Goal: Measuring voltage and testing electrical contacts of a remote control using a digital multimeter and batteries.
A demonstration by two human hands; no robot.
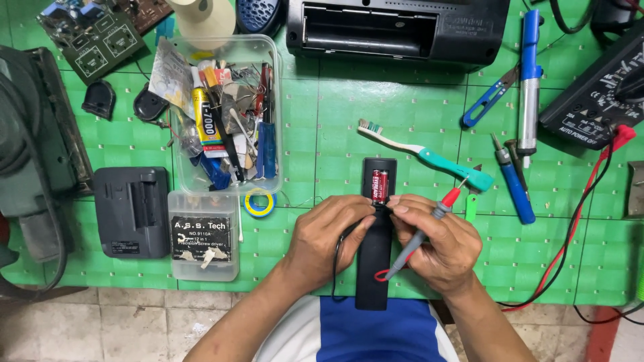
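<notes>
On the green cutting mat (402, 100), both hands pinch at a black remote control (376, 261): left hand (329, 234) fingers closed on it, right hand (436, 245) gripping a red multimeter probe (436, 213) pointing toward 2 o'clock; tiled floor (100, 325) lies at 7 o'clock.

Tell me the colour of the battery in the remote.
Red, with a dark end, the battery; seen in the head view.

Between the two hands lies a remote control (373, 261) of matt black plastic; just above the fingertips its battery (380, 186) shows a glossy red and black wrapper. The right hand (435, 243) grips a probe (429, 224) of smooth red and grey plastic. Beneath them, the green mat (335, 127) looks smooth, faintly shiny plastic.
</notes>
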